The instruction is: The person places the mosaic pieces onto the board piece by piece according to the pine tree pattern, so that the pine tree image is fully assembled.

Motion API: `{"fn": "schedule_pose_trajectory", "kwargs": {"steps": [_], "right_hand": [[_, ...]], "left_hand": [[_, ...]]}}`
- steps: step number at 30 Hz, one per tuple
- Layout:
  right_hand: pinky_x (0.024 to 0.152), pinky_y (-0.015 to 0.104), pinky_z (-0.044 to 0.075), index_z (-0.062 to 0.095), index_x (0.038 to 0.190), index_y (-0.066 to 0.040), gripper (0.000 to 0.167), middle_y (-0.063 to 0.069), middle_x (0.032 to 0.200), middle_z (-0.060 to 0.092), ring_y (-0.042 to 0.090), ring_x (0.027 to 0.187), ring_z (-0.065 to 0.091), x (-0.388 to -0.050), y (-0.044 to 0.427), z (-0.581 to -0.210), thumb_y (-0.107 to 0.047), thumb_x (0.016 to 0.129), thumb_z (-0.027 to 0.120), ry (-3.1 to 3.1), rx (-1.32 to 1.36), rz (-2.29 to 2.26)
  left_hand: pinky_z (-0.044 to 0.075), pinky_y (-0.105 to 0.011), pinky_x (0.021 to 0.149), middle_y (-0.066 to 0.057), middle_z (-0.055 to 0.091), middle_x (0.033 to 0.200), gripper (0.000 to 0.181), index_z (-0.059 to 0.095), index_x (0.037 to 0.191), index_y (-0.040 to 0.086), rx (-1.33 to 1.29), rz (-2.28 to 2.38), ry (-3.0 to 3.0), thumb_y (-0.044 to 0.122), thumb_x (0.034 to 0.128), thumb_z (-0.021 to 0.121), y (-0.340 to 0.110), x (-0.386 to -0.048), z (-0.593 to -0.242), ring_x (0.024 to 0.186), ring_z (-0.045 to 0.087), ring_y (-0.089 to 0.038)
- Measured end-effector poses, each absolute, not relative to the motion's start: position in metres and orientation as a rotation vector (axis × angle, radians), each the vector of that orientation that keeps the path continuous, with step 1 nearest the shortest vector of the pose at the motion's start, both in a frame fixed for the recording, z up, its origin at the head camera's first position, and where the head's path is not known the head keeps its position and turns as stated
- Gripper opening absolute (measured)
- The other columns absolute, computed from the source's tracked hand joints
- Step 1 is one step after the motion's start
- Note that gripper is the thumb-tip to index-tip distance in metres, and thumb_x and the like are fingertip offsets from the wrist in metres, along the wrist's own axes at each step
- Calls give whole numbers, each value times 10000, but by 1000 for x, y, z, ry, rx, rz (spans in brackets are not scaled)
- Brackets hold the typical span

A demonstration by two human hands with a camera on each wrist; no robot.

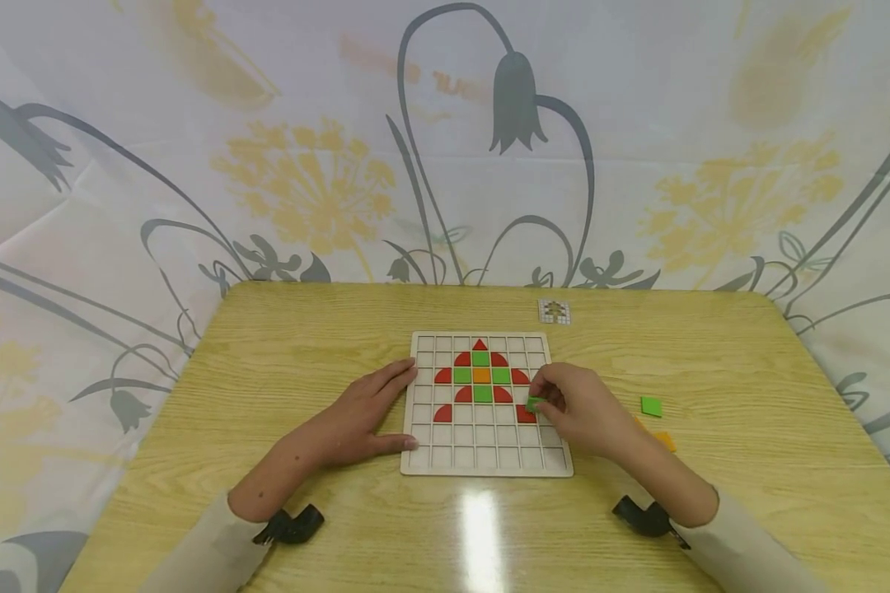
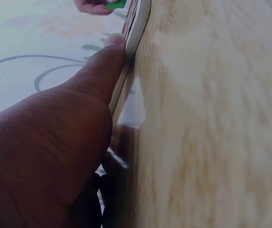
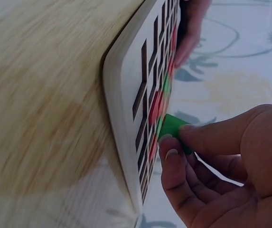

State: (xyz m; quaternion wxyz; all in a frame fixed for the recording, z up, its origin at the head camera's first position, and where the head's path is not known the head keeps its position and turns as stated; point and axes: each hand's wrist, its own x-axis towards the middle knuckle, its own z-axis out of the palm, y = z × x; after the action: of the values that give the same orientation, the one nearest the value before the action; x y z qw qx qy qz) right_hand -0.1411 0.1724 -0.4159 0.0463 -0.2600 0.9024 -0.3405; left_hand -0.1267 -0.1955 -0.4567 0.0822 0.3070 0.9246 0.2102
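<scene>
A white gridded board (image 1: pixel 463 458) lies on the table, with red, green and orange pieces forming a stepped pattern in its cells. Around an orange square (image 1: pixel 481 375) sit several green squares and rounded red pieces, with a red triangle (image 1: pixel 480 345) at the top. My left hand (image 1: pixel 356 418) rests at the board's left edge, fingers extended and thumb (image 2: pixel 112 50) touching the rim. Between thumb and fingertips, my right hand (image 1: pixel 584 408) pinches a green square tile (image 3: pixel 173 126) at the board's right side, by a red piece (image 1: pixel 525 415) that it partly covers.
On the table right of the board lie a green square (image 1: pixel 651 406) and orange pieces (image 1: pixel 665 441), partly hidden by the right forearm. A small pattern card (image 1: pixel 555 311) lies beyond the board. Behind the table hangs a flower-printed cloth (image 1: pixel 319 189).
</scene>
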Motion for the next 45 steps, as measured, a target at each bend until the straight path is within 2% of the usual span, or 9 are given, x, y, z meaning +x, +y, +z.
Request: {"fn": "schedule_pose_trajectory", "kwargs": {"steps": [30, 39, 45], "right_hand": [[691, 262, 538, 723, 950, -104, 97, -66, 853, 682, 82, 758, 592, -151, 101, -428, -27, 941, 782, 2628, -881, -1070], [669, 262, 512, 735, 939, -120, 93, -92, 816, 660, 64, 725, 575, -153, 90, -429, -52, 935, 798, 2656, -890, -1028], [686, 255, 512, 734, 920, -117, 103, -71, 846, 652, 77, 762, 583, -152, 89, -433, -42, 923, 804, 2676, -906, -1029]], "left_hand": [[287, -561, 1259, -61, 160, 1776, 1025, 226, 1703, 88, 918, 642, 2760, 583, 962, 732, -196, -127, -459, 1607, 241, -316], [287, -556, 1260, -57, 167, 1775, 1021, 237, 1701, 88, 923, 652, 2771, 577, 958, 739, -196, -127, -460, 1603, 251, -311], [288, -560, 1258, -57, 166, 1776, 1026, 245, 1699, 87, 912, 659, 2771, 588, 952, 741, -196, -128, -460, 1603, 252, -315]]}}
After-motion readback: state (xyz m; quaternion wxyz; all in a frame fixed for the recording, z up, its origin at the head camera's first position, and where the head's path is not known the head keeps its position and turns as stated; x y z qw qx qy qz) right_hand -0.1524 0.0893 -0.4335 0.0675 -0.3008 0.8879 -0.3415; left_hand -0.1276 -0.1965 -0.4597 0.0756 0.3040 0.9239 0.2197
